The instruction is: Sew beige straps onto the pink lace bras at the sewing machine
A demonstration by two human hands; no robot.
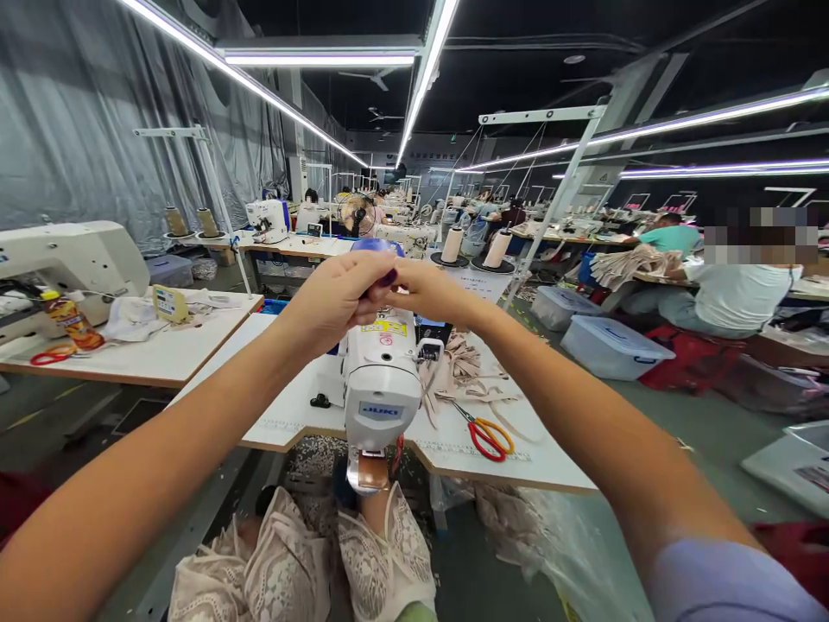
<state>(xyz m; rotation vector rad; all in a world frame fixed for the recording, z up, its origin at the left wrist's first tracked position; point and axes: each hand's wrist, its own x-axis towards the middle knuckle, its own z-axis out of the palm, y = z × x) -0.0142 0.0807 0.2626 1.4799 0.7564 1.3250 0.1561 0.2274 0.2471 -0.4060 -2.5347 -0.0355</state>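
My left hand and my right hand meet above the head of a white JUKI sewing machine. Both are closed, fingertips pressed together. A small dark purple-red spot shows at my left thumb tip; whatever the fingers pinch is too small or hidden to make out. Below the machine's front end, beige lace bras hang near my legs, with another lace bra piece beside them. Scissors with red and orange handles lie on the white table, close to a heap of beige fabric strips.
Two thread cones stand behind the machine. On the left table are another sewing machine, a bottle and red-handled scissors. Plastic bins stand on the floor to the right, near a seated person.
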